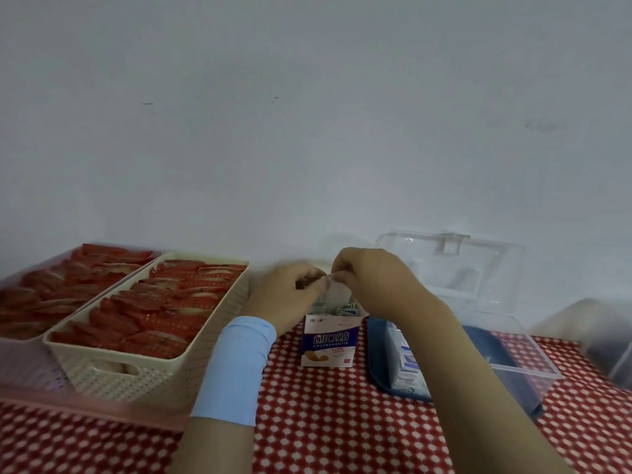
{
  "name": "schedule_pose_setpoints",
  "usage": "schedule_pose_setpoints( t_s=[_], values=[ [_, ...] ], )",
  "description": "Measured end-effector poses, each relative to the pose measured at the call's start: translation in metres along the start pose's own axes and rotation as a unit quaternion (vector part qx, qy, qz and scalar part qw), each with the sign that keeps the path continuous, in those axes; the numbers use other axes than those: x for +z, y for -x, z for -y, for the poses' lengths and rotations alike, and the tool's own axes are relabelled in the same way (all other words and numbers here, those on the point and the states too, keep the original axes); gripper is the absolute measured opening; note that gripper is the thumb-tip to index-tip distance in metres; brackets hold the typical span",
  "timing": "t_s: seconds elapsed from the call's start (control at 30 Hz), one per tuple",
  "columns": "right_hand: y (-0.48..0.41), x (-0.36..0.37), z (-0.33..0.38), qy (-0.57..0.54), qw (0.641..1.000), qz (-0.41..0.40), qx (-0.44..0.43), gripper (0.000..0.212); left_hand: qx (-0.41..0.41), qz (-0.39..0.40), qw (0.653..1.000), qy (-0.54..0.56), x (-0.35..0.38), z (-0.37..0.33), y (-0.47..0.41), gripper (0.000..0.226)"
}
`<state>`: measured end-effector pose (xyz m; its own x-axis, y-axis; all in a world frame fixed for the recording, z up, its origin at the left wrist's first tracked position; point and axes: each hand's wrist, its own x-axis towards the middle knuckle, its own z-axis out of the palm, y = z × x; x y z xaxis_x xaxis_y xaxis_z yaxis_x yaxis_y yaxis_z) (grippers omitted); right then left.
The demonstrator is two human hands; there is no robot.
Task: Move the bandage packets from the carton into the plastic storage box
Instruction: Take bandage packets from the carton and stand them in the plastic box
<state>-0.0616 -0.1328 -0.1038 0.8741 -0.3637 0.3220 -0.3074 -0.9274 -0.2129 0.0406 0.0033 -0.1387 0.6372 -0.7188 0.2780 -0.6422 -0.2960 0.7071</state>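
A small white and blue bandage carton (330, 343) stands upright on the checked cloth, its top open with several packets (349, 307) showing inside. My left hand (285, 295) and my right hand (372, 278) meet just above it, both pinching one pale packet (337, 292) that is partly out of the carton. To the right is the clear plastic storage box (513, 340) with a dark blue base and its lid (455, 265) tipped up against the wall. Blue and white packets (407, 360) lie in it, partly hidden by my right forearm.
A cream perforated basket (113, 371) and a pink tray (30, 367) at the left hold several red packets. Another clear container (605, 340) sits at the far right edge. The white wall rises right behind everything. A red and white checked cloth (325, 422) covers the table.
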Motion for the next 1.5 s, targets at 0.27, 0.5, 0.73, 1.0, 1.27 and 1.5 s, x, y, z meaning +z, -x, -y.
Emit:
schedule_pose_setpoints(
  t_s=[0.27, 0.5, 0.73, 1.0, 1.27, 1.5],
  values=[
    [0.008, 0.022, -0.016, -0.235, 0.97, -0.032, 0.045, 0.007, -0.012, -0.053, 0.997, 0.047, 0.011, 0.008, -0.009, 0.013],
    [0.008, 0.016, -0.022, -0.36, 0.926, -0.098, 0.061, 0.018, 0.016, -0.068, 0.99, 0.121, 0.011, -0.005, -0.009, 0.013],
    [0.016, 0.007, -0.011, -0.54, 0.826, -0.13, 0.095, 0.022, 0.009, -0.118, 0.971, 0.209, 0.003, -0.013, -0.009, 0.013],
    [0.019, 0.003, -0.01, -0.545, 0.823, -0.117, 0.106, 0.009, -0.034, -0.079, 0.949, 0.305, 0.002, -0.02, -0.006, 0.015],
    [0.017, 0.005, -0.012, -0.559, 0.807, -0.14, 0.131, 0.013, -0.064, -0.121, 0.929, 0.343, 0.003, -0.012, -0.01, 0.01],
    [0.02, -0.006, -0.01, -0.568, 0.814, -0.096, 0.083, 0.01, -0.068, -0.021, 0.885, 0.46, -0.001, -0.02, -0.005, 0.032]
  ],
)
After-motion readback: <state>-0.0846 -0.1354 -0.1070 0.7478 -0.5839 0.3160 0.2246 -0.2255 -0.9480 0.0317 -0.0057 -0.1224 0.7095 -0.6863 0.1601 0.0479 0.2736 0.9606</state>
